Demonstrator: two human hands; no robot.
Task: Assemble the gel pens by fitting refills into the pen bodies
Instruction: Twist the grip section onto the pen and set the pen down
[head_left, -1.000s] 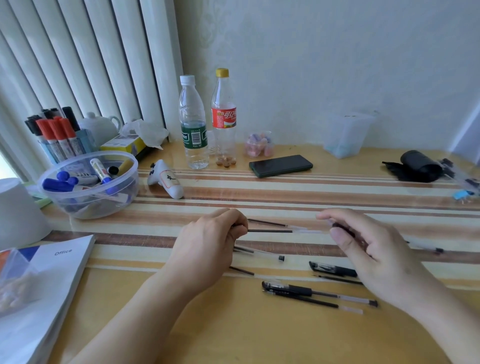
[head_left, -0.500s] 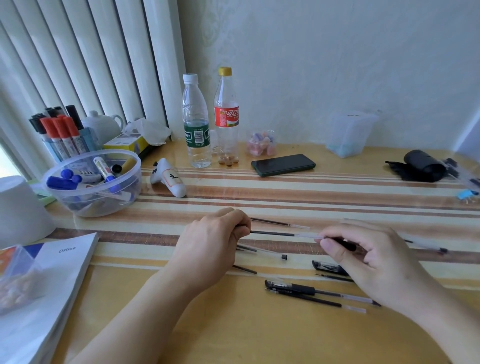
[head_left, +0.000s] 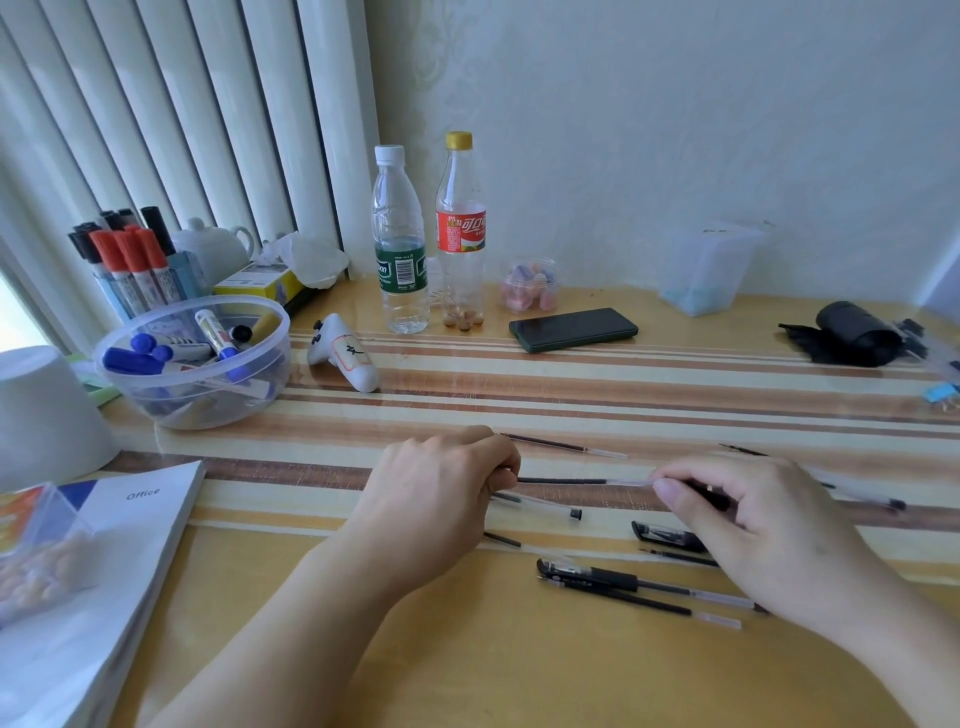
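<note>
refill (head_left: 563, 480) lay level between both hands, its long axis running left to right, clear end toward the right hand (head_left: 748, 514), just nearer than the phone (head_left: 573, 329). left hand (head_left: 441, 488) pinched its dark end; right fingers pinched the pen body (head_left: 709, 493). left of the phone, a clear bowl (head_left: 218, 410) held markers (head_left: 156, 356).

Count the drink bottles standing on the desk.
2. The clear water bottle with a white cap stands at the back by the blinds; the red-labelled bottle with a yellow cap stands just right of it. None appear hidden.
</note>
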